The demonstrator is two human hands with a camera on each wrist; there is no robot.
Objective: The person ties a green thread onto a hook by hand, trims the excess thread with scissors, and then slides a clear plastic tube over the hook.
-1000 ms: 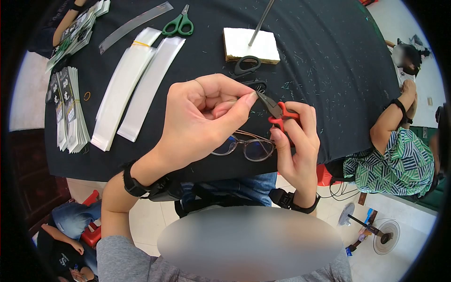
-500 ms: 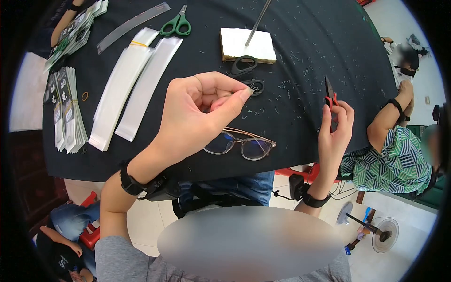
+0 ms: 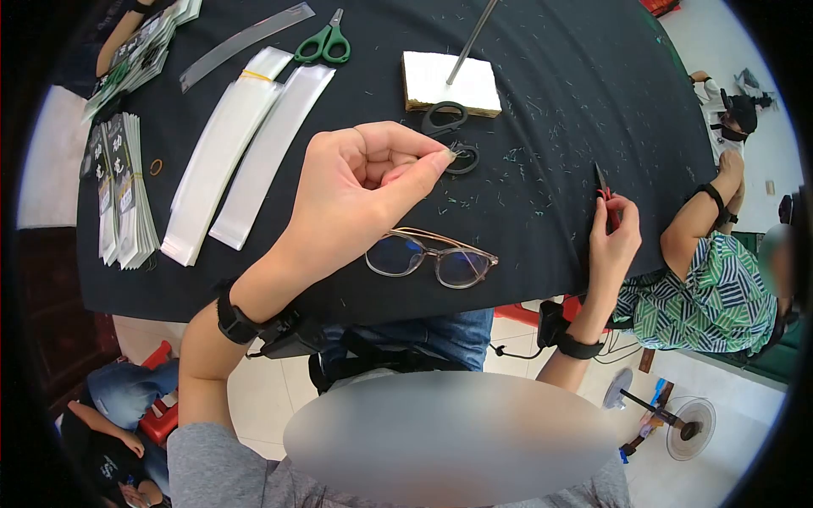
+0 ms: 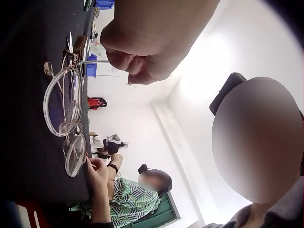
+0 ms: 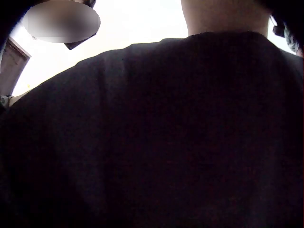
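Observation:
In the head view my left hand [image 3: 356, 190] is raised over the dark cloth, thumb and index fingertips pinched together. A tiny thin piece [image 4: 129, 84] shows at those fingertips in the left wrist view; its kind I cannot tell. My right hand [image 3: 615, 239] is low over the table's right side, fingers curled around red-handled scissors [image 3: 603, 182] whose blades point away from me. Clear-framed eyeglasses [image 3: 461, 267] lie below the left hand. Just beyond its fingertips are the looped handles of black scissors [image 3: 443, 131]. The right wrist view shows mostly dark cloth [image 5: 156, 133].
A metal rod [image 3: 472, 41] stands in a white-topped block [image 3: 423, 76] at the back. Leftward lie green scissors [image 3: 323, 41], clear plastic sleeves [image 3: 224, 161], a rubber band [image 3: 156, 167] and stacked printed packets [image 3: 127, 195]. Small clippings dot the cloth. Another person [image 3: 720, 262] sits at right.
My right hand has carried the red scissors from the left fingertips out to the right and lowered them toward the cloth. My left hand has stayed nearly in place, still pinching.

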